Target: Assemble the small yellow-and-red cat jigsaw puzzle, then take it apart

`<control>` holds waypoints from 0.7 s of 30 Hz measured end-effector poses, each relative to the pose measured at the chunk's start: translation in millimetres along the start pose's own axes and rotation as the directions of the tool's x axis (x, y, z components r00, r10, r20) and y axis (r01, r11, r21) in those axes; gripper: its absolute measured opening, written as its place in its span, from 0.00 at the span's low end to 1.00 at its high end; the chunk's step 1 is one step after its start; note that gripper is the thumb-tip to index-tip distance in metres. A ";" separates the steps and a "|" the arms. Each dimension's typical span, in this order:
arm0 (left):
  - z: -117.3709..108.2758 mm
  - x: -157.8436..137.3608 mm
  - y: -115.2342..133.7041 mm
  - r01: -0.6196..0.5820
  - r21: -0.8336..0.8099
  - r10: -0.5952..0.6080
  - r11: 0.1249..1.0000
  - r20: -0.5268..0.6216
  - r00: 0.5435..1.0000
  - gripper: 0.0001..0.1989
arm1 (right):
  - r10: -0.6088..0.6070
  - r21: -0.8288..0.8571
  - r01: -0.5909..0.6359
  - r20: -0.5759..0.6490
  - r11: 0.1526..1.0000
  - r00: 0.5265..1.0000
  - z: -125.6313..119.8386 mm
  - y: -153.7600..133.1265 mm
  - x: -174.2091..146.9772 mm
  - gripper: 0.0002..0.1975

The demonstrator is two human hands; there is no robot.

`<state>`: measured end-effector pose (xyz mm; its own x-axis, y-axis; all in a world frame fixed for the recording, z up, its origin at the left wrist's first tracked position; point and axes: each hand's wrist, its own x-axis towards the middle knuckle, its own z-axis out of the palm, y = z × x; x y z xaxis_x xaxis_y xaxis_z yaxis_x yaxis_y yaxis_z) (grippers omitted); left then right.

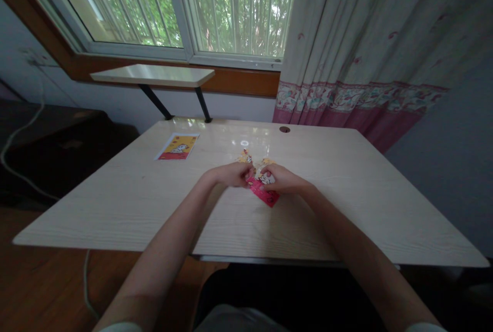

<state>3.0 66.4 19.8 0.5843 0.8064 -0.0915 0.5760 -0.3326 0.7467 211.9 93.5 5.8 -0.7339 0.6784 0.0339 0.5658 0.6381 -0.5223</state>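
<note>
— Looking at the middle of the bench (346,208), what do both hands have?

— A small red and yellow packet (263,191). The left hand (231,173) grips its upper left part, the right hand (280,180) its upper right part. Both sets of fingers are closed on it, pinching near the top edge.

— Which way does it lie?

— Its long axis runs on a slant: the yellow end is up and away from the person, toward the window (173,3), and the red end points down and to the right, toward the person's side of the bench. The red corner sticks out below the right hand, and seems to rest on or just above the bench; I cannot tell which.

— And the top?

— Two yellow flaps show above the knuckles, one by each hand, slightly apart. Whether the packet is torn there is too small to tell.

— Anything else nearby?

— A second packet (177,146), same colours, lies flat on the bench well apart to the left, its long axis pointing away from the person, red end nearest. Behind the bench a small shelf (154,74) hangs under the window, and a curtain (365,54) with a pink hem hangs at right.
</note>
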 end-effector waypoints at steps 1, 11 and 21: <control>-0.9 -0.3 2.1 -0.013 -0.040 0.013 0.999 -0.017 1.000 0.09 | -0.004 0.025 0.005 -0.009 1.000 1.000 -0.7 0.4 0.2 0.20; -8.2 4.3 10.6 -0.094 -0.510 -0.076 0.855 -0.304 0.950 0.13 | 0.086 0.575 0.047 -0.203 0.816 0.975 10.4 11.7 11.1 0.13; 52.5 56.8 6.2 -0.280 -0.712 -0.396 0.643 -0.623 0.675 0.20 | 0.335 0.753 0.115 -0.418 0.648 0.844 22.0 12.7 25.5 0.17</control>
<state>69.8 84.5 -15.4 -0.1902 0.9803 0.0528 -0.2004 -0.0914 0.9754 192.2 110.9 -18.7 -0.2727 0.9390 0.2097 -0.0011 0.2177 -0.9760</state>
